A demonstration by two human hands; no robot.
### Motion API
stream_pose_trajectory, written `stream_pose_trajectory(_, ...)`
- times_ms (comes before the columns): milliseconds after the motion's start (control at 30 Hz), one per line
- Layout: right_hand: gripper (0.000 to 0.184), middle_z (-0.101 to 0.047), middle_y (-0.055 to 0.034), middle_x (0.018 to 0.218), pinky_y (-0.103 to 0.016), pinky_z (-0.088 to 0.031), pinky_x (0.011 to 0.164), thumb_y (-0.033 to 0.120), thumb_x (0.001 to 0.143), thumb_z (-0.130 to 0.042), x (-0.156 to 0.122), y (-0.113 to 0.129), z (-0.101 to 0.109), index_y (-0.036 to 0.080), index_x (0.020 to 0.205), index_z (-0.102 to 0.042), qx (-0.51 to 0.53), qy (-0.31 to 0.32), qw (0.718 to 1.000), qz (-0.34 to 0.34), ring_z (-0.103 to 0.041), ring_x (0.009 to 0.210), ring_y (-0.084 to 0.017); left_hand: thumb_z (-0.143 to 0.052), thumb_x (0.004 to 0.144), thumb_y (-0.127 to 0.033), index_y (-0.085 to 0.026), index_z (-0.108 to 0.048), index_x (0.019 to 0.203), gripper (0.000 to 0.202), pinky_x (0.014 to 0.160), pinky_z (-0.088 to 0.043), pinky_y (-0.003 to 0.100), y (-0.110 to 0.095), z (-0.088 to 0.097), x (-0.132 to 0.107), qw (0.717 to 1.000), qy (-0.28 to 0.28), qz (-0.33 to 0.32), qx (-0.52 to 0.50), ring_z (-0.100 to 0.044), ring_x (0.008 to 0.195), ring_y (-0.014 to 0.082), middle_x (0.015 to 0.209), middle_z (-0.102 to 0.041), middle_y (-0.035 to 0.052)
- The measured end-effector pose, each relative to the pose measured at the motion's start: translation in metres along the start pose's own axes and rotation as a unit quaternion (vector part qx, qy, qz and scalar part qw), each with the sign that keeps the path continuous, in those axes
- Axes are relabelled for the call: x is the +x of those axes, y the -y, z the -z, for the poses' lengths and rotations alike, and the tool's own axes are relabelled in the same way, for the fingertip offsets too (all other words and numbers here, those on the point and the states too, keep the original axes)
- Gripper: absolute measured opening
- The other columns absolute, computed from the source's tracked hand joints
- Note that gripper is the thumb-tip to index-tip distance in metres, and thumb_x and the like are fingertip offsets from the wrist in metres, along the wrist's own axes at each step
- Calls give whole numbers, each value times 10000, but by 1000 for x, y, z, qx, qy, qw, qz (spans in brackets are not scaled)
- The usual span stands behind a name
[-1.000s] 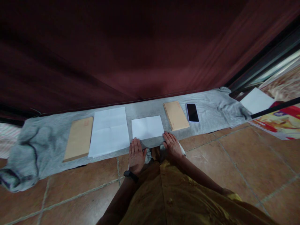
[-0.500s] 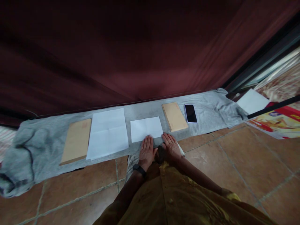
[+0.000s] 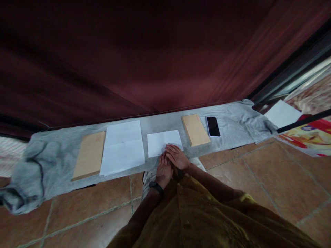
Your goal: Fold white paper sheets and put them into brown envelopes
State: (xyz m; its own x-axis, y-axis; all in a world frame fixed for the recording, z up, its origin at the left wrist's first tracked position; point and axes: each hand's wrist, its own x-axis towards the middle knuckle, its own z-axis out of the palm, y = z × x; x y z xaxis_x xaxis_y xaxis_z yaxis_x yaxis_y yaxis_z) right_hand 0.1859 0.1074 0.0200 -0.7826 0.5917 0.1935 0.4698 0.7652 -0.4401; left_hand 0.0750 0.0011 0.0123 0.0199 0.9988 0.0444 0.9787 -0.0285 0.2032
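A small white sheet of paper [image 3: 160, 139], seemingly folded, lies flat in front of me on a grey cloth. My left hand [image 3: 164, 171], with a dark band on its wrist, rests with straight fingers at the paper's near edge. Over its fingertips lies my right hand [image 3: 178, 156], flat and stretched out, its fingers reaching onto the paper. Neither hand grips anything. To the left is a larger white sheet [image 3: 123, 146] with crease lines. A stack of brown envelopes [image 3: 196, 129] lies just right of the small paper.
Another brown envelope stack [image 3: 89, 155] lies at the far left of the grey cloth [image 3: 58, 179]. A phone [image 3: 213, 126] lies right of the nearer stack. A dark red curtain [image 3: 160, 69] hangs behind. At the right are a white sheet [image 3: 282, 113] and a colourful printed box [image 3: 310, 136].
My right hand has moved left, from the small paper's near right corner onto my left fingertips and the paper. The left hand has stayed near the edge. The view has shifted slightly.
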Motion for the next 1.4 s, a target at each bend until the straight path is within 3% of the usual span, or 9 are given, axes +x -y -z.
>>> stream_pose_trajectory(333, 435, -496, -110, 1526, -435, -327, 1211, 281, 1055, -396, 31, -17, -5, 137, 1439, -541, -52, 32, 998, 19, -432, 1431, -221, -457, 961, -350, -23, -475, 1436, 577, 1199, -355, 503, 7, -12, 1, 1000, -11, -9, 19, -380, 1467, 325, 1532, -461, 223)
stream_pose_trajectory(567, 431, -516, -108, 1509, -437, -332, 1205, 272, 1036, -425, 46, -25, -8, 158, 1432, -553, -88, 28, 996, 12, -462, 1413, -233, -461, 971, -385, -30, -375, 1507, 648, 1203, -350, 484, 14, -17, 2, 999, -10, -24, 21, -342, 1489, 311, 1566, -412, 221)
stream_pose_trajectory(800, 445, -492, -111, 1530, -432, -321, 1207, 257, 1032, -420, 58, -32, -9, 137, 1447, -528, -97, 29, 995, 6, -443, 1424, -235, -416, 981, -356, -70, -236, 1570, 679, 1209, -328, 490, 15, -17, -3, 998, -46, -37, -6, -282, 1517, 291, 1615, -335, 202)
stream_pose_trajectory(967, 465, -468, -106, 1550, -436, -292, 1219, 231, 1012, -439, 65, -36, -11, 147, 1465, -504, -85, 31, 996, -6, -419, 1434, -222, -425, 963, -332, -76, -219, 1574, 694, 1208, -324, 495, 17, -17, -3, 998, -40, -42, -9, -275, 1519, 295, 1616, -339, 192)
stream_pose_trajectory(1233, 478, -398, -116, 1593, -453, -281, 1227, 248, 1031, -398, 34, -29, -9, 142, 1490, -476, -99, 16, 995, -6, -365, 1470, -239, -410, 974, -357, -84, -300, 1551, 648, 1215, -323, 477, 18, -16, -4, 998, -40, -38, 20, -325, 1500, 279, 1593, -386, 182)
stream_pose_trajectory(1400, 463, -430, -92, 1577, -450, -306, 1216, 272, 1041, -393, 8, -28, -4, 172, 1481, -498, -99, -7, 995, -25, -389, 1457, -239, -389, 985, -350, -92, -225, 1577, 666, 1220, -314, 490, 21, -9, -9, 998, -53, -33, 14, -284, 1517, 270, 1619, -339, 174)
